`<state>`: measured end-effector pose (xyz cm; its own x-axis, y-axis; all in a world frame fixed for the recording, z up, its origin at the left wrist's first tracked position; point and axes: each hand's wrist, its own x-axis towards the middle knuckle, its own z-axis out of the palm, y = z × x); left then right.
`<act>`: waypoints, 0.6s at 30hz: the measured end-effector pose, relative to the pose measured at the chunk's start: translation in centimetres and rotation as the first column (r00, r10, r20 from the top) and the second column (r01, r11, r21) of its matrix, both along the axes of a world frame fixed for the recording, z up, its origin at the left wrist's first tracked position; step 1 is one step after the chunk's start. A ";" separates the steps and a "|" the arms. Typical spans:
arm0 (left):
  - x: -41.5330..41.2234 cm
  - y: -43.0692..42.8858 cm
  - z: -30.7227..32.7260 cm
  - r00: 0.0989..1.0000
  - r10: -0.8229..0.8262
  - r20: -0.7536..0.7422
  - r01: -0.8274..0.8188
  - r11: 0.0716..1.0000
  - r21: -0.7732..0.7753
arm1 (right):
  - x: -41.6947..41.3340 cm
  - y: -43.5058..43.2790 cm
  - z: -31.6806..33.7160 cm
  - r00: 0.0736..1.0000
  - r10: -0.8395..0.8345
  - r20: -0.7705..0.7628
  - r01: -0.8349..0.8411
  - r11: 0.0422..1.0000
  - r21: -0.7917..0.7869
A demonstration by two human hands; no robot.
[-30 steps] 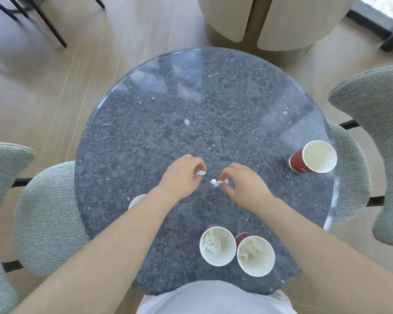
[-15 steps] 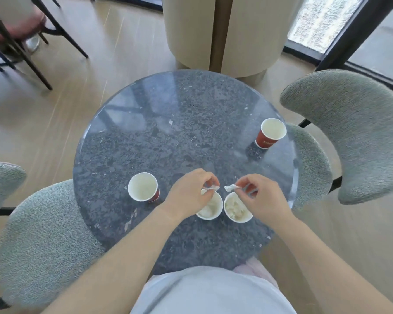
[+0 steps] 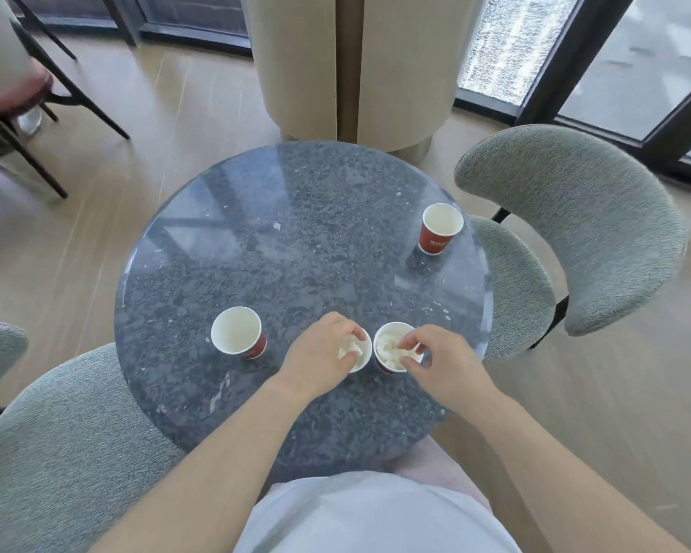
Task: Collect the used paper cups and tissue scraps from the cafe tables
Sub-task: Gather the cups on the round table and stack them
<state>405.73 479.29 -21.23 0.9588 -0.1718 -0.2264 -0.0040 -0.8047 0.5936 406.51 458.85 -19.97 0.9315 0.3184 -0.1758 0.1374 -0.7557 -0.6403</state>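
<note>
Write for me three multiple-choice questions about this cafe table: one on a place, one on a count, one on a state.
1. Where does the far cup stand?
A. near the table's right edge
B. on a chair
C. on the floor

2. How many paper cups are on the table?
A. two
B. four
C. six

3. The cup under the right hand holds:
A. coffee
B. nothing
C. tissue scraps

1 A: it stands by the rim, next to the grey chair.
2 B: the far one, the left cup, one under the left hand, one under the right.
3 C: crumpled white paper shows inside.
</note>
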 end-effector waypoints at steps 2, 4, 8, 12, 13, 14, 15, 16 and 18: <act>-0.2 -0.2 -0.3 1.000 -0.016 0.003 0.016 1.000 -0.001 | -0.3 -0.2 -0.2 0.999 0.030 0.016 -0.030 0.999 -0.039; -0.5 -0.4 -0.5 1.000 -0.029 0.005 0.029 0.999 -0.020 | -0.6 -0.3 -0.4 0.997 0.068 0.026 -0.065 0.994 -0.083; -1.0 -0.6 -0.8 0.996 -0.084 0.006 0.084 0.996 -0.020 | -1.0 -0.3 -0.8 0.993 0.115 0.033 -0.109 0.982 -0.154; -0.8 -0.8 -0.5 0.981 -0.175 -0.086 0.186 0.971 0.149 | -1.0 -0.1 -1.3 0.990 0.138 0.014 -0.132 0.969 -0.208; -0.6 -0.9 -0.4 0.973 -0.206 -0.104 0.222 0.957 0.185 | -1.0 0.0 -1.5 0.989 0.145 0.005 -0.140 0.963 -0.231; -0.4 -1.1 -0.2 0.966 -0.230 -0.118 0.251 0.944 0.214 | -1.0 0.1 -1.7 0.988 0.153 -0.006 -0.149 0.955 -0.258; -0.2 -1.2 -0.1 0.961 -0.247 -0.128 0.271 0.934 0.235 | -0.9 0.1 -1.9 0.987 0.160 -0.018 -0.158 0.946 -0.282; 0.0 -1.3 -0.1 0.958 -0.257 -0.131 0.282 0.928 0.245 | -0.9 0.2 -2.1 0.986 0.165 -0.027 -0.165 0.939 -0.300; 0.3 -1.4 -0.1 0.960 -0.254 -0.118 0.276 0.930 0.242 | -0.8 0.3 -2.4 0.986 0.164 -0.035 -0.166 0.932 -0.322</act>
